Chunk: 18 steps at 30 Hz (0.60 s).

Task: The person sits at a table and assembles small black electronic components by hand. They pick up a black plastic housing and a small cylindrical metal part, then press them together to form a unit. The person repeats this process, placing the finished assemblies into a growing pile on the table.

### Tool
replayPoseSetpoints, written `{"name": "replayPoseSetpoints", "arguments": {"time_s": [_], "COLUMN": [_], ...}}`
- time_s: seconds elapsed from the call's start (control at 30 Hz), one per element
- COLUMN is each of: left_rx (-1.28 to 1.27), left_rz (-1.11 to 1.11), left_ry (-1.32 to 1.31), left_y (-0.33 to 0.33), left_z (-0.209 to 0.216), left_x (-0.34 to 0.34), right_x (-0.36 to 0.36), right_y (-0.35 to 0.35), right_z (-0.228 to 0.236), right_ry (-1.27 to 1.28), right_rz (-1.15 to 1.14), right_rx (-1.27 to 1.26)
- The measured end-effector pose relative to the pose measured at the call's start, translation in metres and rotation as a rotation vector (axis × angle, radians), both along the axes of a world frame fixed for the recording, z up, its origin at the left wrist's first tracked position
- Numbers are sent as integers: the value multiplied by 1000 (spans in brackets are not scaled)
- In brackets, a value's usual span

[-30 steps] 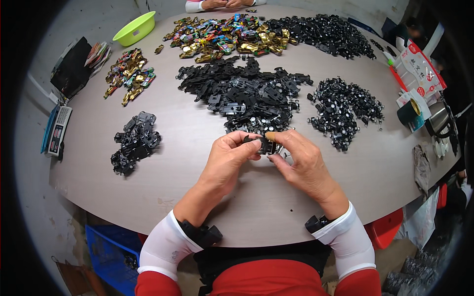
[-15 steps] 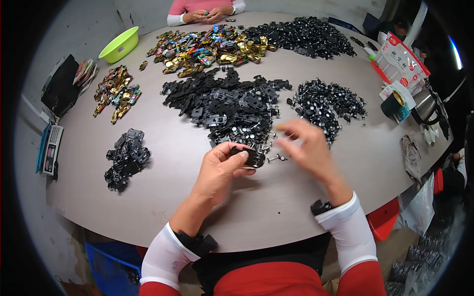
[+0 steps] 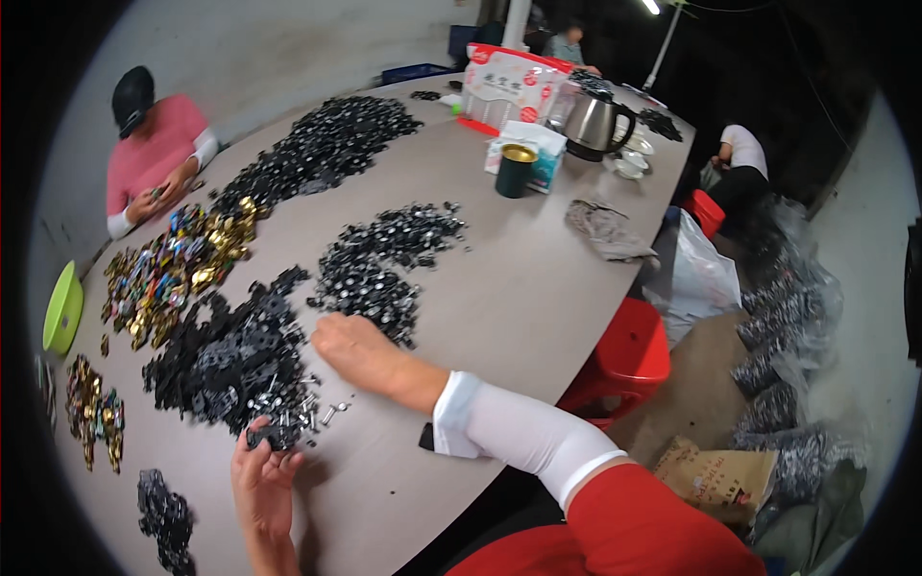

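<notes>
Your left hand (image 3: 261, 478) pinching small black part (image 3: 271, 437) by edges, above surface (image 3: 519, 288). Right hand (image 3: 351, 350) curling loosely into shiny-parts pile (image 3: 379, 278), gripping unclear. Part seeming light, stiff, easily dropped.

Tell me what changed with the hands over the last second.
The right hand let go of the small black part both hands were working and reached out to the pile of small black pieces. The left hand keeps its grip on the part. The view swung right. The piles on the table lie as before.
</notes>
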<state>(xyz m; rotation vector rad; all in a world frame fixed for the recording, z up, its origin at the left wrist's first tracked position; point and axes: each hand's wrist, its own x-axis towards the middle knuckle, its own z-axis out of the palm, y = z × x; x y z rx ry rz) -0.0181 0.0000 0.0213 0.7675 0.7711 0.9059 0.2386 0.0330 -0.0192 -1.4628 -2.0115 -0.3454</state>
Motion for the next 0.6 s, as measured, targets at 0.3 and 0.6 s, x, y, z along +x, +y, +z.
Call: {"name": "replayPoseSetpoints", "arguments": {"time_s": [0.3, 0.6], "left_rx": [-20, -14], "left_rz": [-29, -20], "left_ry": [45, 84], "left_y": [7, 5], "left_z": [-3, -8], "left_x": [0, 2], "right_x": [-9, 1], "right_y": [-14, -20], "right_z": [19, 16], "right_ry": [445, 541], "right_rz": [-60, -184], "right_rx": [-273, -438]}}
